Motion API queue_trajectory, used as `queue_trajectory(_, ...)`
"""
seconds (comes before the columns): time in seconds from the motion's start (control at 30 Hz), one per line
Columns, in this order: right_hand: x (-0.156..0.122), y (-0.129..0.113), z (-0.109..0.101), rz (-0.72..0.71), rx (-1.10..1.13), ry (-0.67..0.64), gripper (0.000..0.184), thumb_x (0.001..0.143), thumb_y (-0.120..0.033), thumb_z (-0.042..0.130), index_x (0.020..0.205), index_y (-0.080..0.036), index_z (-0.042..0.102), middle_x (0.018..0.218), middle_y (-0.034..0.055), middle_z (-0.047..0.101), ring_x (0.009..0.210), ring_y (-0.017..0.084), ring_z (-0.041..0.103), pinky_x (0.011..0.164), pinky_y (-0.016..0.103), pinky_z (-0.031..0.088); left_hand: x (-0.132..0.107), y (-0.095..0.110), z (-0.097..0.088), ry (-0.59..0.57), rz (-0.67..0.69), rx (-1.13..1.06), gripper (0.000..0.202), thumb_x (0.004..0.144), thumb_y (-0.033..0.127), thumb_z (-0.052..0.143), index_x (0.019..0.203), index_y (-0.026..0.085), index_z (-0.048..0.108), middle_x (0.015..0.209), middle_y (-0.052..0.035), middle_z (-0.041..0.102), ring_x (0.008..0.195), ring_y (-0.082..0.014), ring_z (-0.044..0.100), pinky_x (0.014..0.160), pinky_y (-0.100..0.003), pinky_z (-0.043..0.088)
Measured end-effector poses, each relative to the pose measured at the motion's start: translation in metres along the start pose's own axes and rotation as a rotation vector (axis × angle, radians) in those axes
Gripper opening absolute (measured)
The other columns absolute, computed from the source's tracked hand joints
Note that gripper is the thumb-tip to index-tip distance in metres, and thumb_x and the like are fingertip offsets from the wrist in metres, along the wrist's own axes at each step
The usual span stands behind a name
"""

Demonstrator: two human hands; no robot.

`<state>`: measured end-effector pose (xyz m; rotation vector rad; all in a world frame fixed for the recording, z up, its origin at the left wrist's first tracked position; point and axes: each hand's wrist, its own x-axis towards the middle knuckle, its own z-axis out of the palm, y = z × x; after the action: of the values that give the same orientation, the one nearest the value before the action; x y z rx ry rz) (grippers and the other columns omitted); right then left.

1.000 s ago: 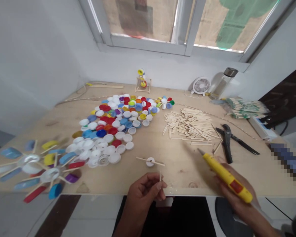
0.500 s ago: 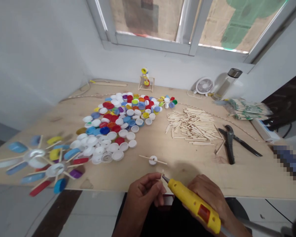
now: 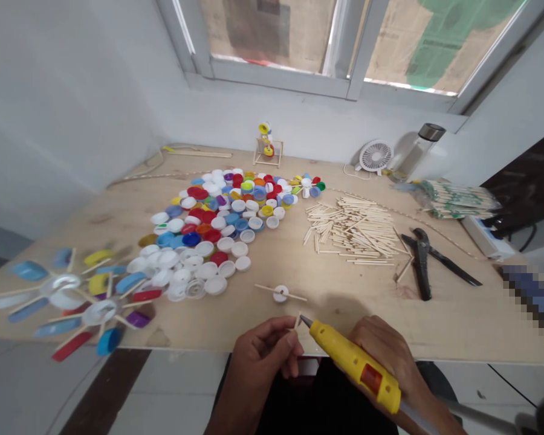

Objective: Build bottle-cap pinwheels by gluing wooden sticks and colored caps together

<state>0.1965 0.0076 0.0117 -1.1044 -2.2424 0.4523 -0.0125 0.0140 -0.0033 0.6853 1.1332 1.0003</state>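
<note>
Between thumb and fingers, my left hand (image 3: 269, 353) pinches a short wooden stick (image 3: 298, 321), its tip pointing up. My right hand (image 3: 385, 347) is wrapped round a yellow hot glue gun (image 3: 353, 362), whose metal nozzle is at the stick's upper end; I cannot tell whether they touch. Just beyond my left hand, a white bottle cap (image 3: 280, 293) lies on the table with thin sticks reaching out from two opposite sides. At the left stand two wheel shapes of sticks and coloured caps, the nearer one (image 3: 100, 313) overlapping the farther one (image 3: 61, 290).
Loose bottle caps (image 3: 204, 232) spread over the table's middle left. A pile of short sticks (image 3: 356, 229) lies right of them, beside black-handled cutters (image 3: 421, 263). Farther back are a small stick frame (image 3: 268, 151), a white fan (image 3: 375, 157), a bottle (image 3: 419, 151) and bagged sticks (image 3: 457, 199).
The glue gun has shifted slightly, its nozzle moving a little up and right at the stick's tip. My left hand keeps its pinch on the stick.
</note>
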Motion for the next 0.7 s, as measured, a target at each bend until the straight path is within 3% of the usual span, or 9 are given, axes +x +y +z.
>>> queue_trajectory(0.5, -0.0009, -0.0001, 0.0008, 0.022, -0.018, 0.008, 0.040, 0.098, -0.049, 0.035, 0.071, -0.020, 0.042, 0.059, -0.0017, 0.047, 0.053, 0.013, 0.044, 0.052, 0.026, 0.028, 0.0005, -0.0007, 0.0003, 0.020, -0.027, 0.010, 0.024, 0.070, 0.032, 0.073, 0.086, 0.015, 0.069, 0.055, 0.0023, 0.066, 0.042, -0.0084, 0.051, 0.046, -0.021, 0.040)
queue_trajectory(0.7, -0.0025, -0.0006, 0.0023, 0.065, -0.019, 0.030, 0.033, 0.098, -0.039, 0.040, 0.072, -0.020, 0.043, 0.060, -0.0020, 0.048, 0.054, 0.013, 0.044, 0.052, 0.025, 0.027, -0.0013, 0.0005, -0.0004, 0.024, -0.031, 0.031, 0.026, 0.070, 0.034, 0.072, 0.086, 0.014, 0.069, 0.055, 0.0016, 0.066, 0.043, -0.0089, 0.051, 0.047, -0.022, 0.041)
